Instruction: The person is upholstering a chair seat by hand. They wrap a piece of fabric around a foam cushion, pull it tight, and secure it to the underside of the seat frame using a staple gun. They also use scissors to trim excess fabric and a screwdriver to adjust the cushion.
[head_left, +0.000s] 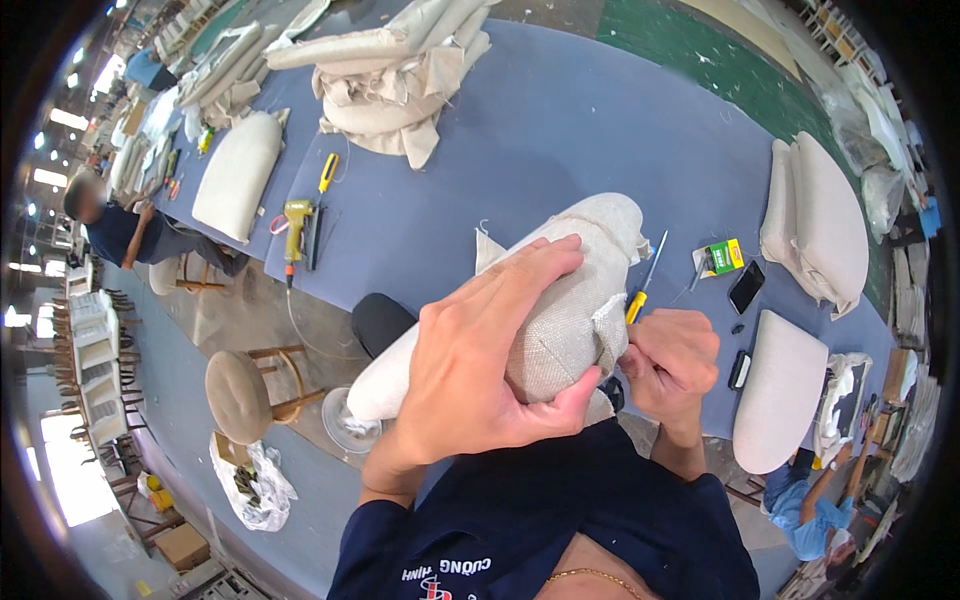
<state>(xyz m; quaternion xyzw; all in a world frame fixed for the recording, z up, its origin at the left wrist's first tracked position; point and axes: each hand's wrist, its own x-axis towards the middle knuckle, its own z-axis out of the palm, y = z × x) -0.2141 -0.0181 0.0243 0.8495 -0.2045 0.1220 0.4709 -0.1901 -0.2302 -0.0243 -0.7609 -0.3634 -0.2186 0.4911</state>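
At the near edge of the blue-grey table [560, 110], the left hand [480, 360] grips a beige cushion [558, 345]; the right hand [675, 365] curls closed beside it, on what I can't tell. A stool [238, 397] (padded, round) stands near the table.

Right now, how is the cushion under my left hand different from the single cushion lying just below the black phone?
The held cushion is gripped by your left hand; the phone-side cushion lies untouched on the blue-grey table. The held cushion shows creases and loose cloth flaps; the phone-side cushion looks smooth on top. Both have pale fabric and a rounded end.
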